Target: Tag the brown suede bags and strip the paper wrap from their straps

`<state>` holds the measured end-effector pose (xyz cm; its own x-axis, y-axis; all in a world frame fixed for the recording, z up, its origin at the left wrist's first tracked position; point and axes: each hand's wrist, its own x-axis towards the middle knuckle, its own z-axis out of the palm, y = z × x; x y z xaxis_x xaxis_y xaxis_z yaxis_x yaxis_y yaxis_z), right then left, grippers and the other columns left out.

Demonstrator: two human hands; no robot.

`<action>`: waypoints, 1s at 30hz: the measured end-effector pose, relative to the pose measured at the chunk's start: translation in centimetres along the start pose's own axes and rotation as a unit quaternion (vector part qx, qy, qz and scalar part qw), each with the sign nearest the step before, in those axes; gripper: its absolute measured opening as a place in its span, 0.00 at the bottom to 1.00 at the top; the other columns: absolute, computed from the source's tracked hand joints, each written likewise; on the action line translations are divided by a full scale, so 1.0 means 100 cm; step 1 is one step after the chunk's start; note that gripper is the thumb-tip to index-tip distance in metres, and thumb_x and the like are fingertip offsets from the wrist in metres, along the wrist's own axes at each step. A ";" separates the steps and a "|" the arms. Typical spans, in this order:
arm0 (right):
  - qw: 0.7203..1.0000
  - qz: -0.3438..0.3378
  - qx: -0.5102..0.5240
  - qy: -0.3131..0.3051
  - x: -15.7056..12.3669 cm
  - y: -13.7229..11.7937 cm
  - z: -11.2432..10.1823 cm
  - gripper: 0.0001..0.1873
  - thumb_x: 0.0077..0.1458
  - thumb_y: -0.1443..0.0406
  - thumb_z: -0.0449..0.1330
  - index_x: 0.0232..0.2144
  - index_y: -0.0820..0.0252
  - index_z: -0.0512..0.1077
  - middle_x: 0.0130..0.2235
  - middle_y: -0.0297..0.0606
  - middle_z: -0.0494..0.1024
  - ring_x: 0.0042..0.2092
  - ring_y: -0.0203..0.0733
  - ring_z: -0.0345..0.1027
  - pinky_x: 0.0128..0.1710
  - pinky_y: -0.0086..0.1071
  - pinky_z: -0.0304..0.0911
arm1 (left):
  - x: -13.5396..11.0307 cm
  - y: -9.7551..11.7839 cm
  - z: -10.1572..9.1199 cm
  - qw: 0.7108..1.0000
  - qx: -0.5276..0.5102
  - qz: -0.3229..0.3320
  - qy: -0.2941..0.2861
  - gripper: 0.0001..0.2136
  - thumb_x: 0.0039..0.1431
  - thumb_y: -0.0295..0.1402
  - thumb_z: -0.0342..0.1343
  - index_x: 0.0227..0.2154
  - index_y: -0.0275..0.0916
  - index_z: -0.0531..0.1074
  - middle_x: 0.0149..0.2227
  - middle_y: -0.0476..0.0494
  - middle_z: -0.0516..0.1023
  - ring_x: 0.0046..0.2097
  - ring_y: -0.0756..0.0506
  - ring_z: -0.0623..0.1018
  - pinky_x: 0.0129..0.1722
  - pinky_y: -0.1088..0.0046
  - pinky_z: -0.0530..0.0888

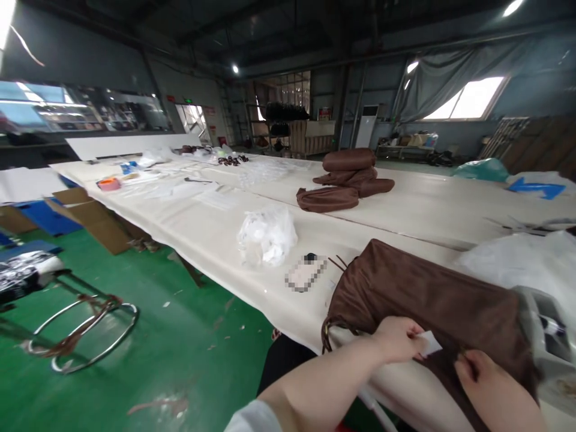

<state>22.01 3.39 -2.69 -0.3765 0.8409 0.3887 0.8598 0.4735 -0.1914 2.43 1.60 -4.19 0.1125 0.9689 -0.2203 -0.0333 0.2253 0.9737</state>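
Left hand [396,339] pinches tag [431,344] against bag [427,294]; right hand [488,384] clamped on bag fabric. Tag seems unfixed; other bags [346,180] piled on table [202,222].

A crumpled plastic bag [266,237] is lying on the table [211,231] beyond and left of the left hand [398,339]; brown fabric rolls [346,179] are sitting farther off, scissors [524,226] are resting beyond the right hand [490,390].

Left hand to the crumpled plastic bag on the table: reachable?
Probably, with a stretch: only a small flat item lies between left hand and plastic bag, but the hand pinches a white tag on the brown bag.
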 end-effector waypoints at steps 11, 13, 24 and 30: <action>1.000 0.027 0.011 0.003 0.006 -0.047 -0.024 0.12 0.57 0.59 0.45 0.31 0.56 0.66 0.28 0.40 0.77 0.29 0.46 0.72 0.28 0.35 0.60 | -0.014 0.015 -0.005 0.996 0.081 0.043 0.020 0.09 0.54 0.29 0.55 0.37 0.37 0.77 0.31 0.46 0.80 0.30 0.48 0.77 0.33 0.73 0.75; 0.999 0.043 0.008 0.016 0.005 -0.050 -0.029 0.14 0.58 0.59 0.45 0.32 0.57 0.67 0.29 0.40 0.77 0.29 0.45 0.72 0.28 0.34 0.59 | -0.019 0.021 -0.002 0.988 0.130 0.059 0.052 0.09 0.54 0.29 0.54 0.35 0.37 0.77 0.30 0.47 0.79 0.30 0.48 0.77 0.33 0.74 0.74; 0.993 0.095 0.071 0.024 0.003 -0.059 -0.034 0.13 0.59 0.59 0.49 0.28 0.56 0.68 0.27 0.36 0.76 0.28 0.41 0.70 0.27 0.31 0.55 | -0.029 0.037 0.038 0.965 0.162 0.136 0.156 0.08 0.54 0.30 0.52 0.31 0.41 0.77 0.33 0.45 0.80 0.35 0.44 0.76 0.39 0.71 0.71; 0.988 0.085 0.124 0.020 0.002 -0.057 -0.028 0.12 0.58 0.60 0.49 0.31 0.57 0.70 0.30 0.38 0.78 0.31 0.43 0.72 0.31 0.32 0.60 | -0.023 0.040 0.039 0.975 0.111 0.109 0.160 0.08 0.55 0.31 0.53 0.30 0.39 0.77 0.33 0.45 0.80 0.36 0.44 0.77 0.40 0.70 0.72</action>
<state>18.01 0.16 0.98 -0.2148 0.9053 0.3665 0.7972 0.3793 -0.4697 5.87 -0.14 0.49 -0.1894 0.9817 0.0220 0.1983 0.0163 0.9800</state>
